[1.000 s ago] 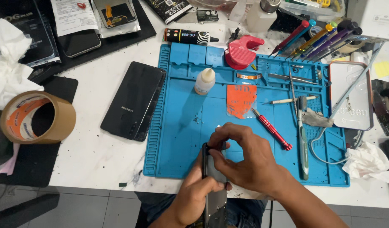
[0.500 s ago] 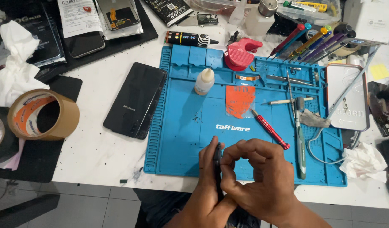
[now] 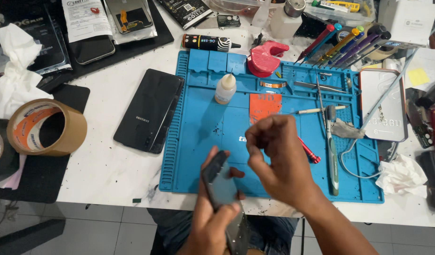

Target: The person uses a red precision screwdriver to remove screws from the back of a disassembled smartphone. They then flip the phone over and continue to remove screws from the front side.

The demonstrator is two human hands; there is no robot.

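Phone (image 3: 220,185), a dark slab with a grey-blue face, held upright over the near edge of the blue mat (image 3: 198,141). Left hand (image 3: 212,222) clasps its lower half in a closed grip; right hand (image 3: 278,160) hovers above, fingertips pinched (on what, cannot tell). Step judged: working the phone's upper edge, which calls for a steady hold.

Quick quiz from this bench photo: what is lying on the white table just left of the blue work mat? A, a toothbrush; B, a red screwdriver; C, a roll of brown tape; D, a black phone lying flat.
D: the black phone lies flat on the white table, right beside the left edge of the blue work mat.
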